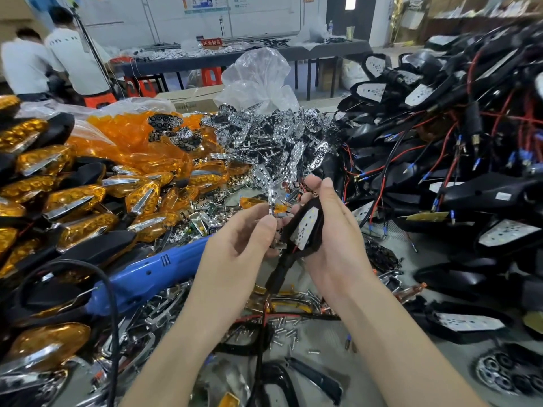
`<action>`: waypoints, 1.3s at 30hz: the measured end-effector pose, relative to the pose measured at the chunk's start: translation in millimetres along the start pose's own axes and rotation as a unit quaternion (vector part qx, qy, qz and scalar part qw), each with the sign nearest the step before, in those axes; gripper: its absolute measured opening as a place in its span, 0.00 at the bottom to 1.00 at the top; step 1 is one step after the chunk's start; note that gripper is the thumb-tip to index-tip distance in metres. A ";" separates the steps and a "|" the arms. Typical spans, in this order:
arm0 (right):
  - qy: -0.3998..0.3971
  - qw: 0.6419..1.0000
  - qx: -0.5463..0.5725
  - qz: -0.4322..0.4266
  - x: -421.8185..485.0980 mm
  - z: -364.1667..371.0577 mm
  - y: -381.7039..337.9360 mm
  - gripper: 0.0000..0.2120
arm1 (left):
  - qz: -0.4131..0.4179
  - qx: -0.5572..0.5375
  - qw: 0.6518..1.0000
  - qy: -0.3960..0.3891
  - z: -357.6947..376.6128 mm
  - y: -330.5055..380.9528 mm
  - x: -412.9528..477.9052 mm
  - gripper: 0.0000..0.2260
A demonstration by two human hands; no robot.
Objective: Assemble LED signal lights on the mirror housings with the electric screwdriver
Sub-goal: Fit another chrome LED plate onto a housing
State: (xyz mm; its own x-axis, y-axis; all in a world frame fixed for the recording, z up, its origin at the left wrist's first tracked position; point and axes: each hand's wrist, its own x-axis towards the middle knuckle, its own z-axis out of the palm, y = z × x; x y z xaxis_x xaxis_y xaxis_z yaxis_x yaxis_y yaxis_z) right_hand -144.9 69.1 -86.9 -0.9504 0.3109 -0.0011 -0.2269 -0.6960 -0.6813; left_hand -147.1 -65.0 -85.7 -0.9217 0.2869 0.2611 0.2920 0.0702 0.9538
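Beyond held housing, red Chinese sign.

At centre, the mirror housing sits in the right grip, and the reflector in the left grip is just left of it. The electric screwdriver lies left of both, before a pile of signal lights. Loose screws lie on the surface beneath the grips. A heap of reflectors lies behind them, and wired housings pile up at right. 2 people stand far back left.

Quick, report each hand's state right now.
Left hand: pinches a chrome reflector.
Right hand: holds a black mirror housing.
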 end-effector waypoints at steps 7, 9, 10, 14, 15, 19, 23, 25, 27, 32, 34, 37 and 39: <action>-0.030 0.999 -0.028 0.012 2.8 -4.5 -6.4 0.13 | 0.007 0.022 0.999 -0.034 -8.6 -0.5 -1.3 0.14; -0.050 0.998 -0.044 0.020 0.9 -4.4 -7.9 0.12 | 0.005 0.005 0.999 -0.036 -10.9 -1.7 -0.9 0.15; -0.055 0.997 -0.056 0.021 -0.1 -3.7 -8.3 0.12 | 0.005 -0.002 0.999 -0.037 -11.6 -2.5 -1.0 0.15; -0.057 0.996 -0.068 0.006 -4.3 -0.7 -9.0 0.11 | -0.010 -0.017 0.999 -0.043 -13.5 -4.4 -0.9 0.19; -0.060 0.996 -0.061 0.001 -5.4 -0.2 -8.9 0.11 | -0.014 -0.017 0.999 -0.049 -14.4 -5.1 -0.9 0.21; -0.067 0.997 -0.035 -0.010 -6.9 1.7 -5.0 0.13 | -0.032 -0.037 0.995 -0.084 -14.0 -6.5 -0.3 0.20; -0.039 0.998 -0.049 0.003 -6.3 0.7 -1.5 0.14 | -0.052 -0.079 0.989 -0.117 -7.5 -10.0 -2.3 0.06; -0.038 0.997 -0.063 0.010 -6.6 0.1 -1.5 0.13 | -0.057 -0.087 0.986 -0.131 -6.3 -12.2 -2.9 0.02; -0.052 0.996 -0.066 0.024 -7.2 0.0 -2.5 0.14 | -0.058 -0.107 0.983 -0.138 -6.6 -12.9 -2.8 0.03; -0.070 0.992 -0.081 0.068 -8.6 -0.9 -4.5 0.16 | -0.093 -0.175 0.971 -0.137 -7.6 -19.4 -1.5 0.05; -0.071 0.990 -0.088 0.083 -8.2 -1.4 -5.2 0.15 | -0.107 -0.184 0.968 -0.133 -8.0 -21.2 -1.0 0.07; -0.067 0.988 -0.090 0.101 -6.3 -2.7 -6.1 0.13 | -0.124 -0.186 0.966 -0.129 -8.9 -21.6 -0.2 0.10; -0.065 0.987 -0.099 0.112 -5.6 -3.8 -5.8 0.12 | -0.127 -0.179 0.966 -0.134 -9.2 -22.0 0.1 0.09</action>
State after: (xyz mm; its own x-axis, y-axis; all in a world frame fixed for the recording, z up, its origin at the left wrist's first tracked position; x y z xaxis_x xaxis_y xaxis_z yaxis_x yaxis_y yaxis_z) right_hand -137.4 73.9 -85.7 -0.9942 0.0696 -0.0824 0.0252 -0.5929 -0.8049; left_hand -156.0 -75.3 -105.2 -0.8394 0.5434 0.0090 -0.0863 -0.1496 0.9850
